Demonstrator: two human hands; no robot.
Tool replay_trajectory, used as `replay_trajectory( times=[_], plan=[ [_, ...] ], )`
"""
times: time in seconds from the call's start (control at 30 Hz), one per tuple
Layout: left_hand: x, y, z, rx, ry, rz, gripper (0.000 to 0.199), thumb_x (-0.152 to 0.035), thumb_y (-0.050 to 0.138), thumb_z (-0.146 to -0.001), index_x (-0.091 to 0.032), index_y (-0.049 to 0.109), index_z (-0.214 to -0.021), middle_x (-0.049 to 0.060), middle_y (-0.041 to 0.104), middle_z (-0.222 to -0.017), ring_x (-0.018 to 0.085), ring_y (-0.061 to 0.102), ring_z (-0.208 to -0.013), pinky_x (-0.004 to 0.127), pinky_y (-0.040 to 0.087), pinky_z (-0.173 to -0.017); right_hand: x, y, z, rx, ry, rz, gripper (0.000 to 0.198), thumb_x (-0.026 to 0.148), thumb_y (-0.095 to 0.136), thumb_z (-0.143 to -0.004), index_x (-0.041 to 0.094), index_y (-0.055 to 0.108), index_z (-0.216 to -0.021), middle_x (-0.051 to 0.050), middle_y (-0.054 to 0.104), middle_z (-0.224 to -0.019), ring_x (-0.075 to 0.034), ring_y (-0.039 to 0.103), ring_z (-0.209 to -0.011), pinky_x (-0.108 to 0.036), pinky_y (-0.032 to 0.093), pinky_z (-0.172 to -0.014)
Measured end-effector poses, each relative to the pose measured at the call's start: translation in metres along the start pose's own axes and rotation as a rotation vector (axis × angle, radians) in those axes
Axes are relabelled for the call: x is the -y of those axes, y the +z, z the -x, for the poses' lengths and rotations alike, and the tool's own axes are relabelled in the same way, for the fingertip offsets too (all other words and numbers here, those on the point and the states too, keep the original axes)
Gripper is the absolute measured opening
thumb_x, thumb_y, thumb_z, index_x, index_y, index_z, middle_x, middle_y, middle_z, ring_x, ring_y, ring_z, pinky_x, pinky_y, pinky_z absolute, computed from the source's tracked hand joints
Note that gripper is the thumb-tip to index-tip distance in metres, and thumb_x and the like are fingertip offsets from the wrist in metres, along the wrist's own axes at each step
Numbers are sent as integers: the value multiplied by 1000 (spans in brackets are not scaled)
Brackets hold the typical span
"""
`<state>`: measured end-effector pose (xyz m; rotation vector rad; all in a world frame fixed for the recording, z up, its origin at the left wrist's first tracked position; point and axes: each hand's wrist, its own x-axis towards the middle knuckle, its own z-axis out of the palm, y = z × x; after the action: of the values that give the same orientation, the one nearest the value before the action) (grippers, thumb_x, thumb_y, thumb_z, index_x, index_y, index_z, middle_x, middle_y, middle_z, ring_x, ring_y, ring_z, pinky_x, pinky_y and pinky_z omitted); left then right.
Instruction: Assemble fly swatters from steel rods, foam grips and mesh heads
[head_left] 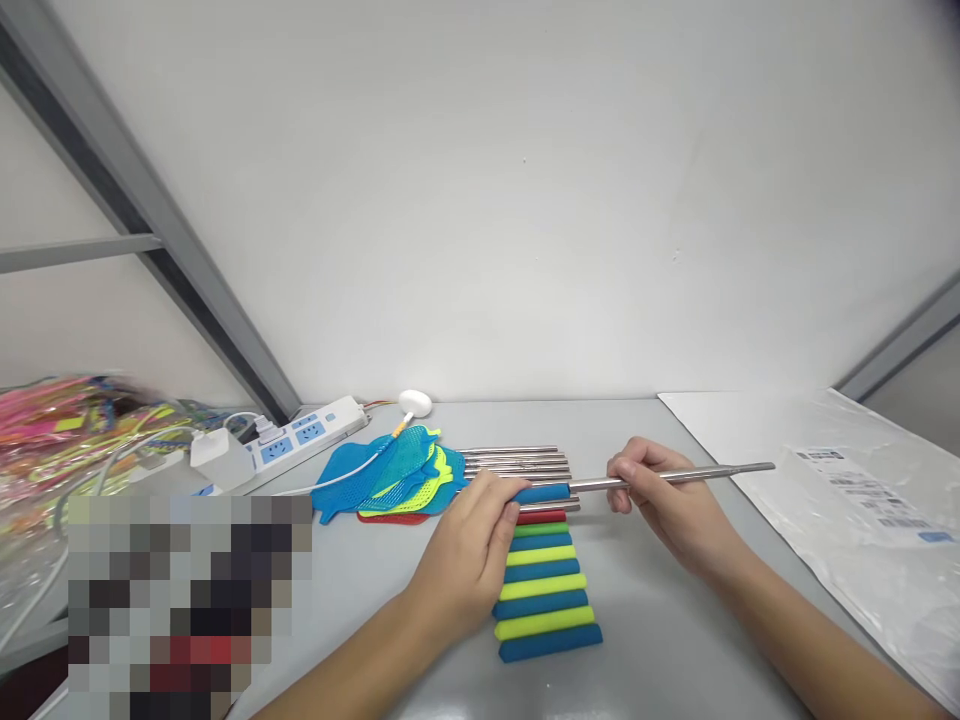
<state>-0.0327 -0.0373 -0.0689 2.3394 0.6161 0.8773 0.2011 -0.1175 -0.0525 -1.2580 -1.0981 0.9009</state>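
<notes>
i have the left hand [472,525] wrapped over a blue sleeve [546,493], its fingers gripping it, while the fingers of the right hand [652,480] pinch a metal rod [697,474] whose left end meets that sleeve; how far it goes in, i cannot tell. both are at the middle of the desk [652,620]. coloured sleeves [551,604] lie in a row toward its front edge, metal tubes [525,453] and mesh paddles [360,470] toward its back edge, a white bag [847,500] at its back right corner.
</notes>
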Motion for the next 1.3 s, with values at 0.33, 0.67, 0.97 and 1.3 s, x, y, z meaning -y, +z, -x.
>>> replay_trajectory(
  times=[0.33,0.67,0.97,1.3],
  plan=[
    [-9,-1,-3,147,95,-277,17,-28,42,-95,-19,56,-98,6,63,-90,20,56,-79,34,47,-70,1,2,-1,-257,-54,-34,43,52,46,-93,22,50,-62,0,48,-61,-16,48,-61,-30,41,-62],
    [-27,42,27,259,466,-559,54,-68,58,-77,-16,62,-92,12,43,-147,33,29,-140,54,27,-111,-19,1,-34,13,16,493,38,54,38,-96,23,59,-85,2,51,-66,-16,49,-57,-30,43,-58],
    [2,52,28,397,328,-584,53,-56,47,-91,-10,59,-114,13,38,-151,40,32,-138,56,38,-103,-34,42,-102,310,-175,986,32,26,40,-95,24,66,-114,-10,54,-116,-21,61,-87,-33,47,-76],
    [13,33,6,390,309,-557,47,-52,40,-95,-13,55,-115,14,43,-147,34,36,-138,48,36,-104,-42,69,-140,507,-342,1091,36,11,40,-88,20,69,-107,-9,65,-109,-24,57,-102,-34,43,-86]
  ],
)
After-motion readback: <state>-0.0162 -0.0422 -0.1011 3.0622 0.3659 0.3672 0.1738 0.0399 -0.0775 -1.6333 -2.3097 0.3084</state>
